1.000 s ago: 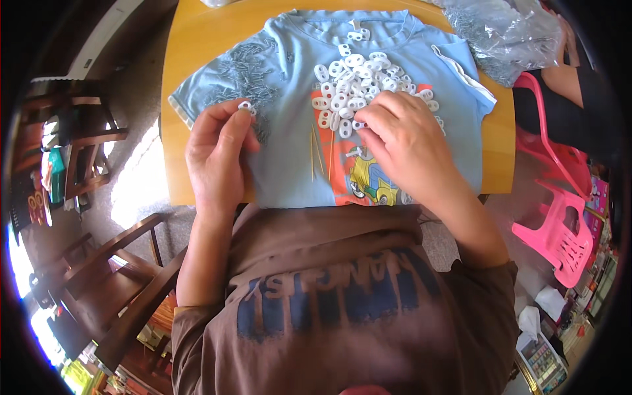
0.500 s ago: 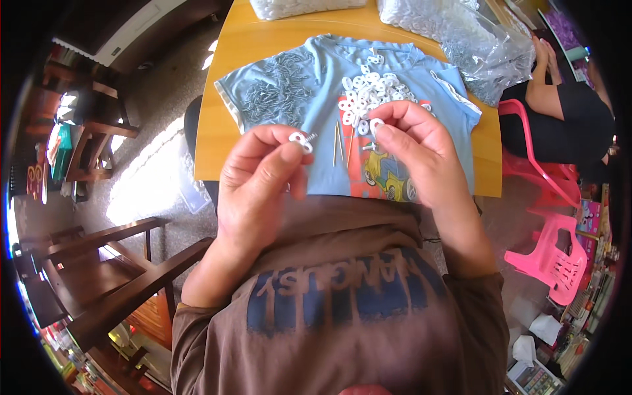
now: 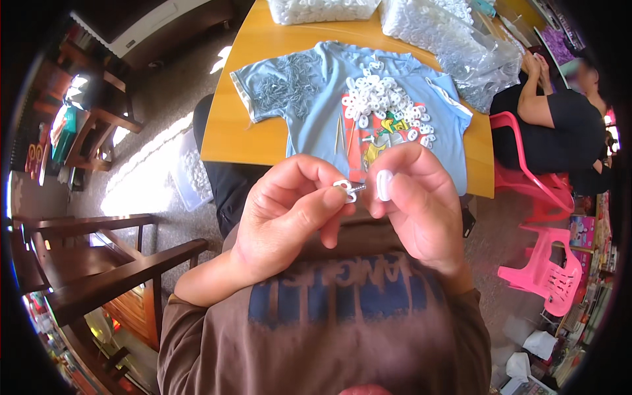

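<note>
Pinching with thumb and forefinger, the left hand (image 3: 283, 220) grips a white two-holed piece (image 3: 344, 191), a grey screw (image 3: 359, 187) jutting from it rightward. The right hand (image 3: 424, 207) grasps a second white piece (image 3: 384, 185), turned edge-on just beyond the screw's tip; the two pieces are apart. Both look like light, hard plastic, stiff and perhaps slick, so the rounded rim seems the best hold for the fingers, off the screw's thread. Being so small, they could slip easily. Both hands are in front of the brown shirt (image 3: 355, 342), by the near edge of the tabletop (image 3: 227, 138). Beyond them a blue T-shirt (image 3: 316, 138) lies spread, bearing a heap of white pieces (image 3: 375, 99), a mass of grey screws (image 3: 283, 89) and thin gold-coloured sticks (image 3: 338, 135). Wood shows along the left, giving sideways room; a clear bag (image 3: 484, 72) bounds the far right, and a pink chair (image 3: 517, 145) stands by the right edge.
</note>
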A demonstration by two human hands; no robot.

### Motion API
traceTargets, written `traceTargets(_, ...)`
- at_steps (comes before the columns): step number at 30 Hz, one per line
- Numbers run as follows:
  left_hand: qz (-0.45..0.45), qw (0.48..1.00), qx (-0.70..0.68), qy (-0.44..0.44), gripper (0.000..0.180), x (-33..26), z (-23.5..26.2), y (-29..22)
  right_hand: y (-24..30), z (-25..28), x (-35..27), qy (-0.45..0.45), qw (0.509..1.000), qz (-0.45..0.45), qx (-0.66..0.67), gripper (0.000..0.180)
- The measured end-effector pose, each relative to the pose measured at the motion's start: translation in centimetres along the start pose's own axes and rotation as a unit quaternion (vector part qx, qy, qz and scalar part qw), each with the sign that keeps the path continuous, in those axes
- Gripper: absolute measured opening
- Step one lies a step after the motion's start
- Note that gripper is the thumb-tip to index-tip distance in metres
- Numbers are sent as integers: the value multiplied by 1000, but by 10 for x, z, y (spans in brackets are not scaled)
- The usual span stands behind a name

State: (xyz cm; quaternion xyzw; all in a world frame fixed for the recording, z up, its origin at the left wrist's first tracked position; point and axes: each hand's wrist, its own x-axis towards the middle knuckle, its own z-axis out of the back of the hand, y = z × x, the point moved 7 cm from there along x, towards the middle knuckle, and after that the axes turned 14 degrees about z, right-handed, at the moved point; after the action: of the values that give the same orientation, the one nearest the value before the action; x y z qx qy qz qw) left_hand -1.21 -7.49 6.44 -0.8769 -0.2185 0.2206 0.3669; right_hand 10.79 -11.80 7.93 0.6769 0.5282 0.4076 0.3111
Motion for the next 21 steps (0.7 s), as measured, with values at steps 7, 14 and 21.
traceTargets(7, -4, 997, 41, -66, 7, 2, 5, 5, -9, 9, -5, -26, 999, 18, -30, 24)
traceTargets(14, 5, 996, 32, -80, 7, 3, 11, 10, -20, 12, -11, -35, 998, -28, 52, 27)
traceTargets(21, 10, 997, 40, -66, 6, 4, 11, 13, -20, 18, -12, -62, 994, -13, -86, 26)
